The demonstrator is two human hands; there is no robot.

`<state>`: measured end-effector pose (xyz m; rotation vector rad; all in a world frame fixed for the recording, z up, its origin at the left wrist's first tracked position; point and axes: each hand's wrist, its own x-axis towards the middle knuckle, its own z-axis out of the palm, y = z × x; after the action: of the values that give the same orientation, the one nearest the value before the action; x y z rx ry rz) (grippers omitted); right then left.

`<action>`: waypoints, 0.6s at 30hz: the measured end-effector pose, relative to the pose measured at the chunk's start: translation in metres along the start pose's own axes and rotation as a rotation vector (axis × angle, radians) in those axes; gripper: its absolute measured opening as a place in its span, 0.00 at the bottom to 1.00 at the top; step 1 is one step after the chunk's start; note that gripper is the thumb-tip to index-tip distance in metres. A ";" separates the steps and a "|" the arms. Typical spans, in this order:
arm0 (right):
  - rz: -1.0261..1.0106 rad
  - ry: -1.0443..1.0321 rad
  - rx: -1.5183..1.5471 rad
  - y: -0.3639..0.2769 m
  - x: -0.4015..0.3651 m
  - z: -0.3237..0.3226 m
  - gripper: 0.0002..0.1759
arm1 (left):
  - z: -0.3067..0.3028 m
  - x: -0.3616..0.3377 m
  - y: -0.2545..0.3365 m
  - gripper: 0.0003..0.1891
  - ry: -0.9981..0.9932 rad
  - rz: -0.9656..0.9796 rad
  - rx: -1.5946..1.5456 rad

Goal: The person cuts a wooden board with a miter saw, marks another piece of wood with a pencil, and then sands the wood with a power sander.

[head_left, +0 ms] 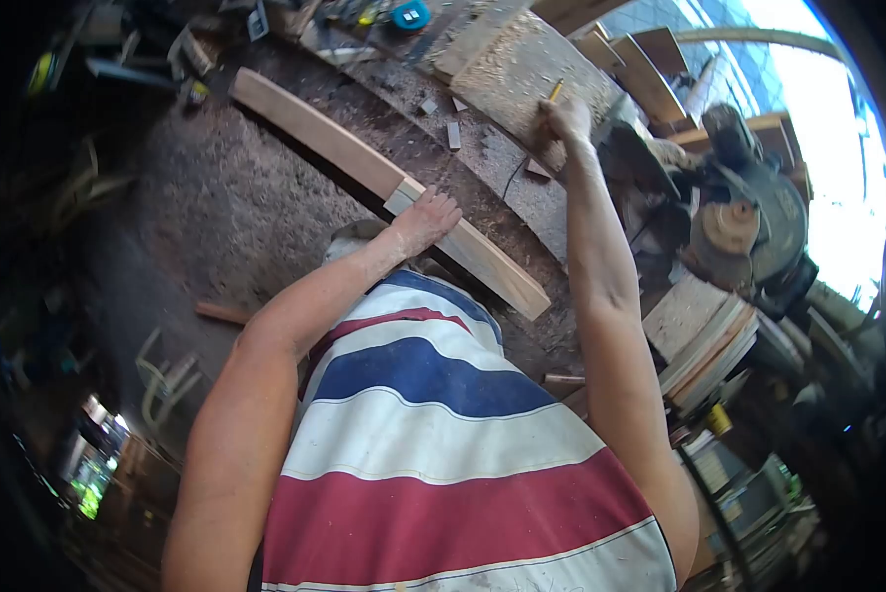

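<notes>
A long wooden beam [315,128] lies diagonally in front of my body. My left hand [428,219] is closed over its middle, fingers curled across the top face. At that hand's edge a short pale strip [402,196] lies on the beam; the rest of it is hidden beneath the hand. My right hand [567,122] is stretched out over the sawdust-covered workbench. Its fingers are closed, and a yellow pencil [556,90] sticks up from them.
Sawdust and small wood offcuts [453,135] lie on the workbench [502,84]. A teal tape measure [410,14] sits at the far edge. To the right stand a dusty power saw [749,222] and a stack of boards [704,331]. A wood piece [223,313] lies on the ground at left.
</notes>
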<state>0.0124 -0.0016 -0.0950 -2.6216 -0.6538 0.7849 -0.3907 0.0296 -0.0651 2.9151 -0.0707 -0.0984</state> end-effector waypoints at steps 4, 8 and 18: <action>0.114 -0.242 0.366 -0.026 -0.028 -0.025 0.18 | 0.012 0.000 0.006 0.08 0.068 -0.055 -0.039; -0.023 -0.582 0.696 -0.095 -0.120 0.009 0.16 | 0.029 -0.001 0.010 0.06 0.133 -0.079 0.014; -0.676 -0.569 -0.120 -0.169 -0.171 0.147 0.16 | 0.038 -0.002 0.015 0.10 0.090 -0.091 0.108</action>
<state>-0.2567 0.0788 -0.0662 -2.0099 -1.6596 1.2689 -0.3965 0.0070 -0.0986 3.0260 0.0739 0.0218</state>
